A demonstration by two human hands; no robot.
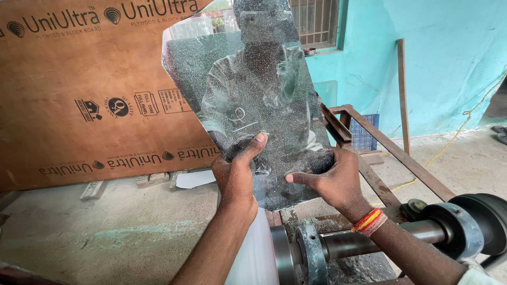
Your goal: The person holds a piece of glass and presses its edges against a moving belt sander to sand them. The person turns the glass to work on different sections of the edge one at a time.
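Our left forearm comes up from about 6 o'clock toward the middle of the view, wrist straight, and our left hand (236, 177) is closed in a grip, the thumb raised toward 1 o'clock and pressed flat. Our right forearm enters from 4 o'clock, a red and yellow thread band around its wrist. Our right hand (332, 179) sits at 3 o'clock from the left one, fingers curled, thumb stretched toward 9 o'clock. The hands are near, not touching.
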